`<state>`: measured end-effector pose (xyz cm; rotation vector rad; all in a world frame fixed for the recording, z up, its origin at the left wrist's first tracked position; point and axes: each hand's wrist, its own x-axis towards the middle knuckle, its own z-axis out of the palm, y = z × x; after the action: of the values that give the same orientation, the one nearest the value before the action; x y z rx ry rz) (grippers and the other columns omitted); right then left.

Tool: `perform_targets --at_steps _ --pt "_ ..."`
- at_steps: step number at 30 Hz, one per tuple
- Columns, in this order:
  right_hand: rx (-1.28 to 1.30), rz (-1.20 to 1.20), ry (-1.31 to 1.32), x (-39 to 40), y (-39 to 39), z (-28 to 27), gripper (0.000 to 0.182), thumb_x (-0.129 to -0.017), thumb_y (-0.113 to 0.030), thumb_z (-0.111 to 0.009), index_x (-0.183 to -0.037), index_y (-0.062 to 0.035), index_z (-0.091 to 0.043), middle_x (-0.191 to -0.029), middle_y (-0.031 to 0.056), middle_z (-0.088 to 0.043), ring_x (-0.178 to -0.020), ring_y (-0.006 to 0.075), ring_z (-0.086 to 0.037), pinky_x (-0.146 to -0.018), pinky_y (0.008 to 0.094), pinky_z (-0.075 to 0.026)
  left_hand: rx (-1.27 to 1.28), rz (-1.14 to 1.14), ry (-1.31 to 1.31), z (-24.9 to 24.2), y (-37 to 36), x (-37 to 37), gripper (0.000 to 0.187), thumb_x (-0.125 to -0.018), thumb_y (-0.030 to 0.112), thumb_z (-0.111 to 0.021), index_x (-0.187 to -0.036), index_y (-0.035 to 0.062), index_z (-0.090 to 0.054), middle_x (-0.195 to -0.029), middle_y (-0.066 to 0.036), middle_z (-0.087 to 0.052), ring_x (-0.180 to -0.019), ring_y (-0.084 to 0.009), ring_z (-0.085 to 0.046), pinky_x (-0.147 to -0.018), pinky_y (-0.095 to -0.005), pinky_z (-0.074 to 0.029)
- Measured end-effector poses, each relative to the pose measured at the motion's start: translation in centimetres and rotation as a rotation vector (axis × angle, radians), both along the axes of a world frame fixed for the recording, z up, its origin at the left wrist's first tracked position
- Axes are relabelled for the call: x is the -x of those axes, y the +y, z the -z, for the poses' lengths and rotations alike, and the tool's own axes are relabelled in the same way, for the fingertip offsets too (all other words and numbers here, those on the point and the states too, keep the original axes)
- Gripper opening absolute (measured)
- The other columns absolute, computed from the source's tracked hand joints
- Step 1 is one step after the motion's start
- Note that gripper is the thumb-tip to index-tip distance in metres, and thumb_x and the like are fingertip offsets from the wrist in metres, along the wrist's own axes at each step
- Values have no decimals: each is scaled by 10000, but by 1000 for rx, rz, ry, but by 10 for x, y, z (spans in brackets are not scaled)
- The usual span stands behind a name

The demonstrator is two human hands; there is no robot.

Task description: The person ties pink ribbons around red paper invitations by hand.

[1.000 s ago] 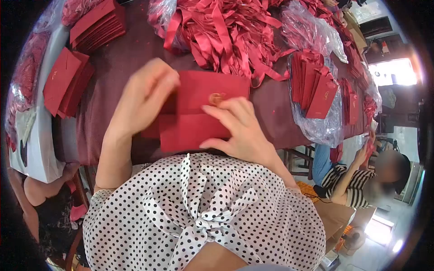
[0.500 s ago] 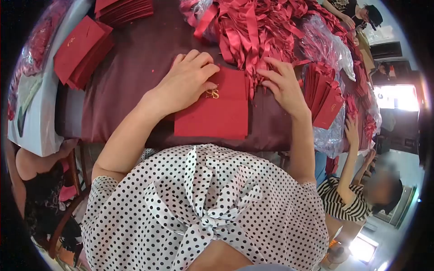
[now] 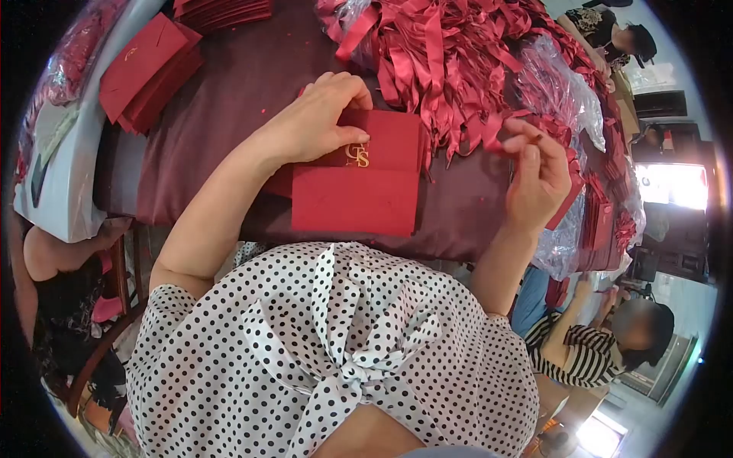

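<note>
My left hand [image 3: 321,118] grips the upper edge of a red paper bag [image 3: 355,200], its thumb pressed beside the gold letters and its fingers curled behind. The bag lies flat on the table in front of me, with a folded crease across it. Off to the right, my right hand [image 3: 538,172] pinches the end of a red satin ribbon [image 3: 483,131], drawn out from a large heap of ribbons [image 3: 443,61]. That ribbon is slightly smeared by motion.
Stacks of red bags [image 3: 149,72] lie at the far left, beside a white container [image 3: 65,191]. Clear plastic wrapping [image 3: 565,84] lies at the right, near more red bags [image 3: 595,214]. People sit on both sides; a striped sleeve [image 3: 584,355] shows at right. A dark red cloth [image 3: 237,99] covers the table.
My right hand has moved right, away from the bag, pulling a ribbon from the heap. My left thumb has shifted, uncovering more gold letters. The co-worker's arm at right has drawn back.
</note>
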<state>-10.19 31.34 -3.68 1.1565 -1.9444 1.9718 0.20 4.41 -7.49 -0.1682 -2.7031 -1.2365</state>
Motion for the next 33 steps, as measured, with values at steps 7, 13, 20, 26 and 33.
perform_targets --at_steps 7,13,20,26,33 --pt "-491 -28 297 -36 -59 4 175 -794 0 -673 -965 -15 -703 -839 118 -674 -744 171 -641 -670 252 -487 -142 -105 -89 -12 2 -6 210 -775 159 -714 -893 46 -581 -850 -80 -604 -908 -244 -521 -853 -372 -405" --pt "-607 54 208 -43 -73 8 105 -795 -27 -681 -895 4 -679 -817 95 -673 -699 152 -645 -616 257 -493 -90 -74 61 -8 3 -9 145 -810 88 -675 -838 1 -563 -750 -69 -533 -801 -206 -486 -721 -326 -412" --pt "-700 56 515 -49 -81 2 93 -773 -18 -658 -861 -9 -629 -763 130 -608 -685 287 -610 -607 352 -485 -70 -75 160 -5 8 -14 127 -816 74 -656 -818 9 -547 -769 -83 -534 -788 -243 -475 -739 -347 -397" --pt "-805 40 600 -48 -88 3 141 -795 -55 -629 -909 -6 -563 -828 155 -593 -769 312 -602 -661 396 -485 111 -139 417 -10 24 -18 124 -757 27 -654 -809 42 -542 -805 -84 -512 -832 -290 -477 -732 -385 -368" --pt "-766 -51 505 -37 -82 2 168 -823 -104 -623 -975 -52 -574 -889 143 -625 -802 309 -624 -660 397 -501 121 13 313 -18 11 -22 94 -807 103 -611 -792 44 -540 -811 -118 -513 -840 -314 -482 -737 -402 -376"
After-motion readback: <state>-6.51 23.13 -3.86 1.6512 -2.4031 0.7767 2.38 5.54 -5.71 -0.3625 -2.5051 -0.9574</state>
